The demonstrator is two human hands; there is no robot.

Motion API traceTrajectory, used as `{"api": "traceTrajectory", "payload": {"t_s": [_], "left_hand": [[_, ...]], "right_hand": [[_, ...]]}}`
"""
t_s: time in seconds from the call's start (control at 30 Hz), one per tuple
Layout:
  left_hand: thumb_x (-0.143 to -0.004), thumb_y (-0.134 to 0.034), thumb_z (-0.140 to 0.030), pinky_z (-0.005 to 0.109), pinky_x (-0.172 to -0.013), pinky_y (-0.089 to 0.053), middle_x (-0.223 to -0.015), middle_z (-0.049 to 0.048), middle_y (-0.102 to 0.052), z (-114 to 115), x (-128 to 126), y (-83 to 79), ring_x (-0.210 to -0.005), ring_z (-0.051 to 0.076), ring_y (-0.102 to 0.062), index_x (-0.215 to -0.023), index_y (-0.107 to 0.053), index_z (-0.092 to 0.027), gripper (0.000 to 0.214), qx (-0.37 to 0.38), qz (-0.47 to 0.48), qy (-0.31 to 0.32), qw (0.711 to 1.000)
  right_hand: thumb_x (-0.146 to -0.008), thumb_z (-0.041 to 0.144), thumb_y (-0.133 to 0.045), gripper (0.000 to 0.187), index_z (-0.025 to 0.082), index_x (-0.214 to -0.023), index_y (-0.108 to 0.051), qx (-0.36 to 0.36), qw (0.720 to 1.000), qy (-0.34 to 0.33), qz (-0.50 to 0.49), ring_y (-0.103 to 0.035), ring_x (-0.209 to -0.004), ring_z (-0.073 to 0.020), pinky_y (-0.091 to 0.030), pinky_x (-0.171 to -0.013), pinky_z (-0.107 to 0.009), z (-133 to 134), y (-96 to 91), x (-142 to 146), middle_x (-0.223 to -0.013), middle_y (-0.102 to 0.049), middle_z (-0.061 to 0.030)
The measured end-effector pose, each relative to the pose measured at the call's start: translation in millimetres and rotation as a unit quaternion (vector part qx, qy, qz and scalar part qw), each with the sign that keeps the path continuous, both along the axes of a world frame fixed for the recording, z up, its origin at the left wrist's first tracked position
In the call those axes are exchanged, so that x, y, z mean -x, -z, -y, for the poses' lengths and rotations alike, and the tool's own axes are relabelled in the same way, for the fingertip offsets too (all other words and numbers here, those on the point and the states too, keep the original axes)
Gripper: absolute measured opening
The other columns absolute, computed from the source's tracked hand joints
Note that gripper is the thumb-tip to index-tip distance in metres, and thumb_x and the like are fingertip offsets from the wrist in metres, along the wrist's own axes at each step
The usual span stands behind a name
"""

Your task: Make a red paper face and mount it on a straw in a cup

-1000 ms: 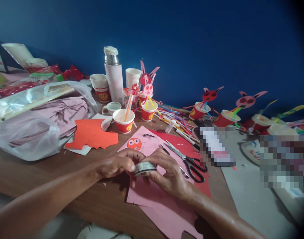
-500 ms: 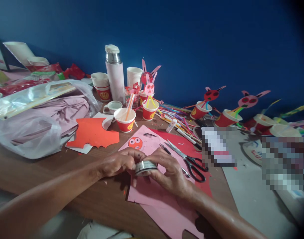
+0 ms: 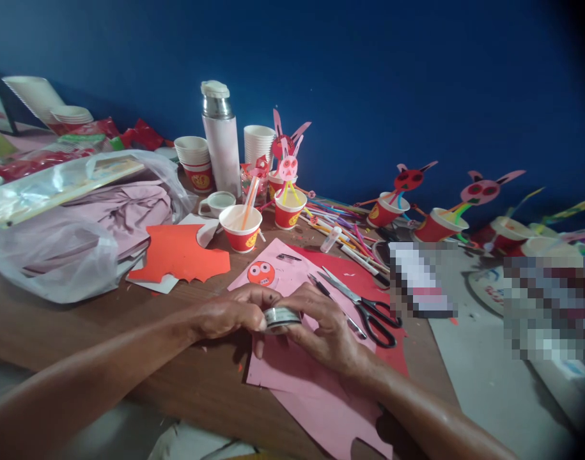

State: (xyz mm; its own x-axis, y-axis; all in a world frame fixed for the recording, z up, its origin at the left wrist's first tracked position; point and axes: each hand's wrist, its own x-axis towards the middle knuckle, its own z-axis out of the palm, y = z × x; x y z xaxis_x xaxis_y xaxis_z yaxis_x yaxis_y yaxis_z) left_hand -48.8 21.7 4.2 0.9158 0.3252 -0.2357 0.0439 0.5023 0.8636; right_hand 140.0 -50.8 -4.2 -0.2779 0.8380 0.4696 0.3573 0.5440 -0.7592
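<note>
A small roll of tape (image 3: 281,317) is held between both hands just above a pink paper sheet (image 3: 316,396). My left hand (image 3: 229,313) pinches the roll's left side with closed fingers. My right hand (image 3: 323,326) wraps its fingers over the roll's right side and top. Beyond the hands, a round red paper face (image 3: 261,273) lies on the pink sheet. Black-handled scissors (image 3: 369,311) rest to the right of my right hand, on red paper (image 3: 359,281).
Red paper cups (image 3: 240,228), a white thermos (image 3: 221,140), stacked white cups (image 3: 257,145), coloured straws (image 3: 340,233) and cup-and-paper animal figures (image 3: 436,217) stand further back. A cut orange sheet (image 3: 179,255) and a plastic bag with cloth (image 3: 66,230) lie left.
Both hands keep their hold on the tape roll; the fingers shift slightly. The view has tilted a little.
</note>
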Motion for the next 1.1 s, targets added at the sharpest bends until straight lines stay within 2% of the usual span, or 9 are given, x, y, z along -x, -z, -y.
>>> {"api": "traceTrajectory", "payload": {"t_s": [0.17, 0.27, 0.4, 0.5, 0.63, 0.73, 0.97, 1.1], "left_hand": [[-0.057, -0.058, -0.021, 0.018, -0.036, -0.045, -0.079, 0.0037, -0.068, -0.7, 1.3, 0.2, -0.043, 0.009, -0.056, -0.092, -0.066, -0.011, 0.038, 0.006, -0.015, 0.014, 1.000], [-0.056, -0.056, -0.020, 0.017, -0.037, -0.045, -0.076, 0.0031, -0.068, -1.1, 0.7, -0.6, -0.044, 0.010, -0.057, -0.091, -0.067, -0.010, 0.038, -0.001, -0.005, 0.019, 1.000], [-0.055, -0.054, -0.014, 0.016, -0.038, -0.044, -0.076, 0.0041, -0.071, -1.4, -1.0, -3.8, -0.044, 0.009, -0.058, -0.091, -0.068, -0.010, 0.039, -0.019, -0.016, 0.020, 0.999], [-0.056, -0.054, -0.013, 0.016, -0.039, -0.044, -0.076, 0.0048, -0.072, -2.2, -1.5, -5.4, -0.044, 0.010, -0.058, -0.093, -0.068, -0.010, 0.040, -0.026, -0.011, 0.043, 0.999], [-0.061, -0.057, -0.022, 0.018, -0.041, -0.046, -0.078, 0.0080, -0.072, -2.6, -2.1, -3.1, -0.053, 0.014, -0.062, -0.094, -0.069, -0.008, 0.037, 0.010, 0.028, 0.038, 0.999], [-0.066, -0.056, -0.027, 0.019, -0.041, -0.047, -0.075, 0.0094, -0.071, -2.0, -3.4, -0.4, -0.058, 0.017, -0.064, -0.095, -0.068, -0.007, 0.037, 0.026, 0.018, 0.035, 0.999], [-0.056, -0.052, -0.018, 0.020, -0.040, -0.047, -0.073, 0.0068, -0.070, -0.9, -5.3, 0.6, -0.052, 0.014, -0.061, -0.085, -0.068, -0.008, 0.035, 0.041, 0.022, 0.019, 0.999], [-0.053, -0.051, -0.016, 0.019, -0.038, -0.044, -0.073, 0.0075, -0.071, -1.2, -5.0, -0.2, -0.044, 0.012, -0.057, -0.087, -0.067, -0.008, 0.038, 0.052, 0.002, 0.026, 0.998]], "right_hand": [[-0.091, 0.026, -0.061, 0.014, 0.020, -0.099, -0.070, 0.006, 1.000, -0.013, 0.003, -0.060, -0.074, -0.0164, -0.045, -0.075, -0.031, -1.0, 3.0, 0.0, -0.081, -0.071, -0.0029], [-0.091, 0.026, -0.062, 0.014, 0.020, -0.100, -0.070, 0.004, 1.000, -0.009, 0.006, -0.059, -0.073, -0.0156, -0.044, -0.074, -0.030, -1.5, 4.1, -0.1, -0.080, -0.071, -0.0019], [-0.091, 0.031, -0.061, 0.015, 0.021, -0.098, -0.071, 0.009, 1.000, 0.002, -0.012, -0.060, -0.075, -0.0156, -0.046, -0.072, -0.028, -2.2, 1.1, -1.5, -0.081, -0.071, -0.0020], [-0.091, 0.034, -0.061, 0.017, 0.022, -0.097, -0.071, 0.020, 1.000, 0.003, -0.002, -0.059, -0.074, -0.0161, -0.047, -0.072, -0.029, -1.4, -2.4, -2.9, -0.080, -0.070, -0.0021], [-0.091, 0.031, -0.061, 0.016, 0.021, -0.099, -0.071, -0.006, 1.000, -0.005, 0.000, -0.057, -0.071, -0.0160, -0.046, -0.072, -0.030, -0.4, -3.0, -3.2, -0.079, -0.070, -0.0028], [-0.092, 0.029, -0.060, 0.016, 0.020, -0.099, -0.071, -0.017, 1.000, -0.004, -0.004, -0.058, -0.071, -0.0158, -0.047, -0.072, -0.030, -0.7, -0.9, -2.4, -0.079, -0.070, -0.0032], [-0.091, 0.029, -0.061, 0.015, 0.021, -0.098, -0.071, -0.007, 1.000, -0.005, 0.003, -0.059, -0.072, -0.0161, -0.048, -0.073, -0.031, -1.9, -0.6, -1.2, -0.079, -0.071, -0.0028], [-0.092, 0.029, -0.060, 0.014, 0.022, -0.094, -0.072, 0.008, 1.000, -0.008, -0.007, -0.060, -0.075, -0.0156, -0.048, -0.074, -0.029, -2.7, -4.3, -1.5, -0.082, -0.072, -0.0018]]}}
